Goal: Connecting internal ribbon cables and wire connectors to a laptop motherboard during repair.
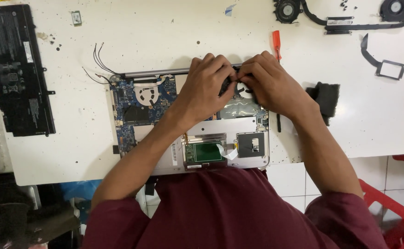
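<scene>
Opened laptop (165,138), base cover off, lying on a white table (165,37) directly before the person, its hinge edge away from them; blue board (125,103) exposed at left, green touchpad board (204,152) with a white ribbon near the front edge, silver frame between. Left hand (206,85): fingers curled, resting on the laptop's upper middle, fingertips meeting the other hand at the hinge edge. Right hand (269,83): fingers bent, pressed to the same spot over the right fan opening. Both hands pinch a small dark part (233,79) between them; what it is cannot be told, as the fingers hide most of it. Thin black antenna wires (98,60) trail from the laptop's upper left corner onto the table. Orange-handled screwdriver (276,44) lies just beyond the right hand. Black battery (17,69) at the far left, well apart. Small card (76,17) near the top edge. Two fans with heat pipe (345,20) at upper right. Black flat cable with frame (386,67) below them. Dark cloth pad (326,99) beside the right forearm. Loose screws scattered on the table. Red plastic crate (395,212) at lower right on a tiled floor.
</scene>
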